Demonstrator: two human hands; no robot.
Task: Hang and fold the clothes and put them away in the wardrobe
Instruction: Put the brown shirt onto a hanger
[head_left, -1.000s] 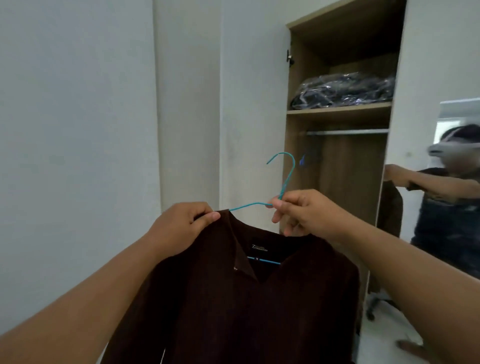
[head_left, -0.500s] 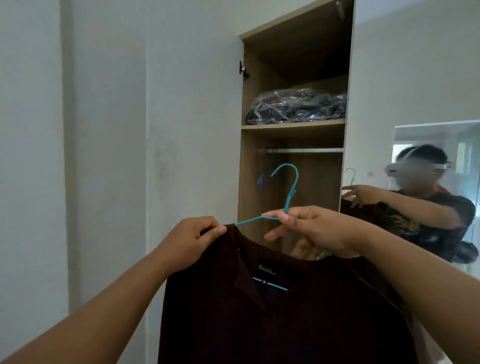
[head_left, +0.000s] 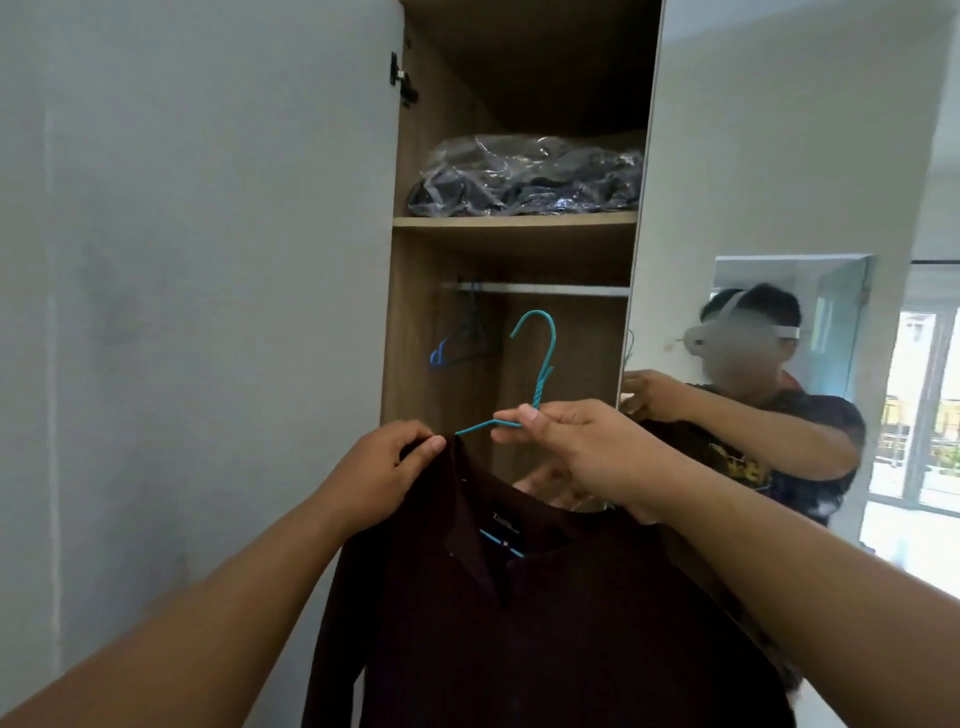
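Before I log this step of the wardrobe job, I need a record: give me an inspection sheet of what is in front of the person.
Surface: wooden shelf above a metal rail in the open wardrobe.
Job's things: dark brown shirt on a teal wire hanger, hook below the rail, not yet hung.
Clutter: plastic-wrapped dark bundle on the shelf; blue hangers on the rail's left end.
Hands: left hand grips the shirt's shoulder; right hand pinches the hanger below its hook.
Cables: nothing seen.
Surroundings: white wall left; mirror right, reflecting the person.
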